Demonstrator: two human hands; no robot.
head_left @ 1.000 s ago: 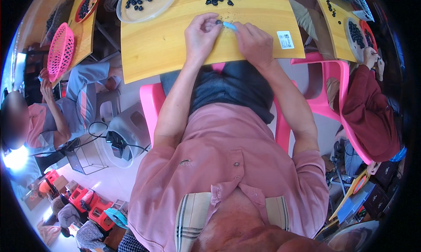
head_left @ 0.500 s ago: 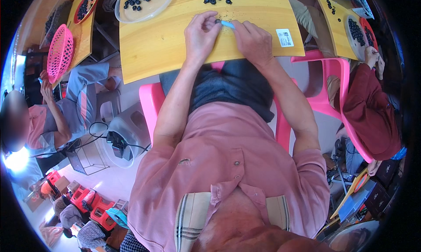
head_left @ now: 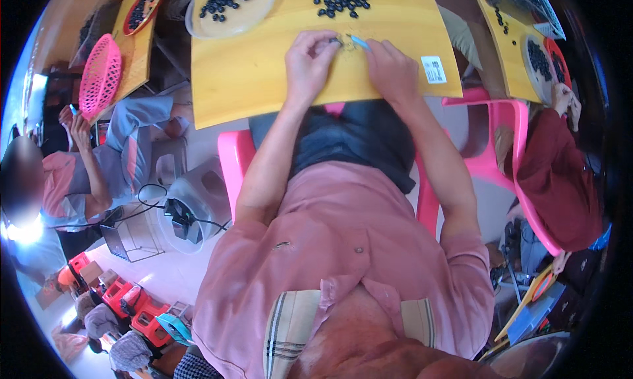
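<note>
Over the wooden table [head_left: 250, 82], the fingers of my left hand [head_left: 308, 65] pinch a small dark ball [head_left: 335, 40], like a bead or berry; most of it is hidden by the fingertips. My right hand [head_left: 394, 73] is closed around a thin tool with a light blue handle [head_left: 359, 42]. The tool's dark tip points toward the ball, with a small gap between them. Dark crumbs lie on the table beneath both hands. Beyond them sits a loose pile of dark balls [head_left: 341, 0].
A shallow clear dish [head_left: 224, 31] holds more dark balls at the far left. A white label [head_left: 433, 69] lies at the table's right. People work at side tables; a pink basket [head_left: 99, 75] stands left. Pink chair arms [head_left: 235, 158] flank me.
The tool's tip has drawn back from the ball, and my hands are slightly farther apart. The whole view has shifted a little, with the table lower and farther right in it.
</note>
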